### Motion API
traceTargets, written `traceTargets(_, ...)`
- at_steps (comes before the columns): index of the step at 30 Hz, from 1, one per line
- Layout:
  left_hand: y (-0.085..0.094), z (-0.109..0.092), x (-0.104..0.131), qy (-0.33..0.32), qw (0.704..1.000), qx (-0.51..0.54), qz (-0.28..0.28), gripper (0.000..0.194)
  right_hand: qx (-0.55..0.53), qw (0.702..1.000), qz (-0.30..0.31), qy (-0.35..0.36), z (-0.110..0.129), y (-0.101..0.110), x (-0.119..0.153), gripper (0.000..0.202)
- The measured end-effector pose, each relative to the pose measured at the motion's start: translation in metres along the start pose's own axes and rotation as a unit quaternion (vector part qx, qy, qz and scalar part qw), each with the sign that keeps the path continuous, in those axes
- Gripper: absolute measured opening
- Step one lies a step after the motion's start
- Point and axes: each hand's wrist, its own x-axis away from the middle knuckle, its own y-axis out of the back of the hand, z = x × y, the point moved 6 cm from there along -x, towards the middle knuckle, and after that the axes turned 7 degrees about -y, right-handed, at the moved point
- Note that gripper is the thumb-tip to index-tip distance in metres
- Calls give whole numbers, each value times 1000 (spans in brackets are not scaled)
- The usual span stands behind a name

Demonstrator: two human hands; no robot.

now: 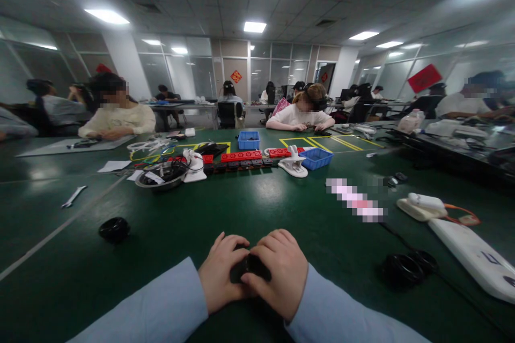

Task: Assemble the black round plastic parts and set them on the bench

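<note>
My left hand (225,268) and my right hand (278,270) meet low in the middle, just above the green table. Their fingers curl from both sides around a small black object (252,265), which they mostly cover, so its exact kind cannot be made out. Off to the left lies a round black piece (115,229). On the right, beside my forearm, is a black coiled item (402,269) with a cable running from it.
A wrench (74,196) lies at the left. Farther back are a metal bowl of black parts (161,185), red sockets (241,156), white clamp bases (293,163) and blue bins (316,159). A white power bank-like slab (475,257) lies right. Several people sit around.
</note>
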Motion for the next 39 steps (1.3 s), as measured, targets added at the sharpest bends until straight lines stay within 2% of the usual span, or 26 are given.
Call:
traceTargets(8, 1, -2, 0, 3, 1000, -3, 4, 36, 38, 999, 28, -28, -1, -10, 1, 19)
traceTargets(18, 0, -2, 0, 9, 1000, -5, 13, 36, 1, 997, 74, -13, 3, -11, 1, 13)
traceTargets(22, 0, -2, 0, 14, 1000, 0, 15, 34, -22, 996, 90, 5, 7, -9, 2, 16)
traceTargets(28, 0, -2, 0, 10, 1000, 3, 5, 32, -70, 994, 65, 50, 12, -6, 3, 25)
traceTargets(34, 0, -2, 0, 2, 1000, 2, 0, 31, -80, 992, 49, 88, 14, -6, 3, 21)
traceTargets(39, -1, -1, 0, 3, 1000, 2, 3, 33, -83, 991, 47, 92, 14, -8, 5, 23)
